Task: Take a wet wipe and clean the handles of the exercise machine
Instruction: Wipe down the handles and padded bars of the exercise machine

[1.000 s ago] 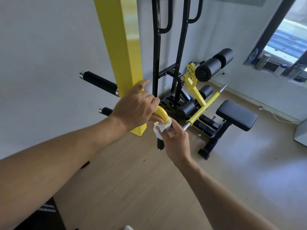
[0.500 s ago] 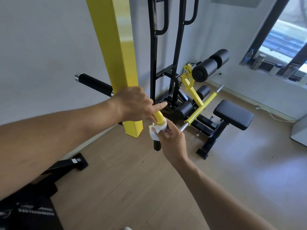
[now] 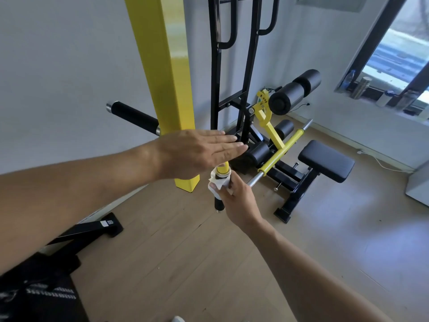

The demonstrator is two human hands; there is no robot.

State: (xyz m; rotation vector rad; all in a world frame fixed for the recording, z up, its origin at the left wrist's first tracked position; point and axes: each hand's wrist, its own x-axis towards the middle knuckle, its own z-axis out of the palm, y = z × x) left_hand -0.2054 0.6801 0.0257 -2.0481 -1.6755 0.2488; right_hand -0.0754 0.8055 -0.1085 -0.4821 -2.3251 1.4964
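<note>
Beside the tall yellow steel post (image 3: 167, 89), my left hand (image 3: 197, 152) has let go and now hovers flat, fingers spread; my right hand (image 3: 234, 196) pinches the white wet wipe (image 3: 217, 184) around the black foam handle (image 3: 219, 204), wiping single-handed.

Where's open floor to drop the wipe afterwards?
Bare wood floor between the black base foot and bench leg. Crowded behind the handle: foam rollers, yellow bar, bench seat.
</note>
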